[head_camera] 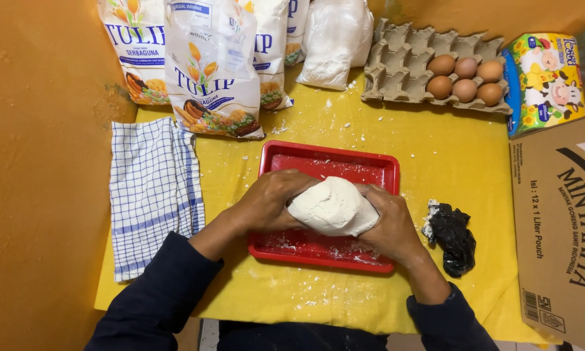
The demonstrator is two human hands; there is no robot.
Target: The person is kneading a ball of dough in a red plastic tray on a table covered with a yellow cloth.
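Observation:
A lump of white dough (334, 207) rests in a red rectangular tray (328, 162) on a yellow cloth. My left hand (269, 201) cups the dough's left side and my right hand (390, 224) grips its right side. Both hands press against the lump from opposite sides, with fingers curled around it. Flour crumbs lie scattered on the tray floor.
Several flour bags (211, 71) stand at the back, beside a white plastic bag (334, 39). An egg carton (403, 65) holds several brown eggs (464, 78). A blue checked towel (152, 188) lies left, a crumpled black bag (453, 237) right, a cardboard box (562, 227) far right.

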